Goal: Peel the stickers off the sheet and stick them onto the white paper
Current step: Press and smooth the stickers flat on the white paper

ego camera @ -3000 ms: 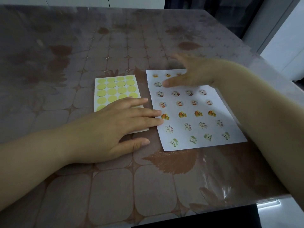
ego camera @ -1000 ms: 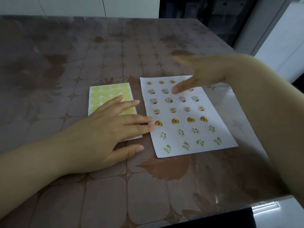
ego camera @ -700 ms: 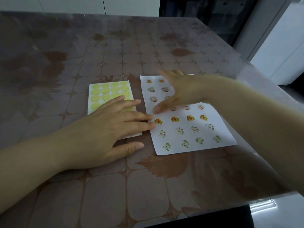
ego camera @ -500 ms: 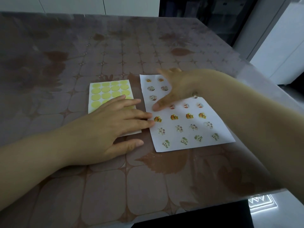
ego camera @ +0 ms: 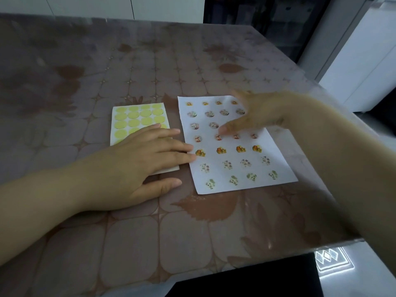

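Note:
A sticker sheet (ego camera: 137, 116) with yellow round backing spots lies left of centre on the table. My left hand (ego camera: 139, 166) lies flat on its near half, fingers straight, fingertips reaching the left edge of the white paper (ego camera: 278, 168). That paper carries several rows of small picture stickers (ego camera: 221, 150). My right hand (ego camera: 255, 114) hovers over the paper's upper right part, blurred, fingers spread, its thumb tip close to a sticker in the fourth row. I cannot tell whether it touches the paper.
The table (ego camera: 128, 243) has a brown patterned cover under clear plastic. Its right edge runs close beside the white paper and its near edge lies at the bottom. A dark object (ego camera: 246, 279) sits below the near edge.
My right hand has come down from above the paper's top edge to its middle rows, then shifted slightly right. My left hand has stayed flat on the sticker sheet.

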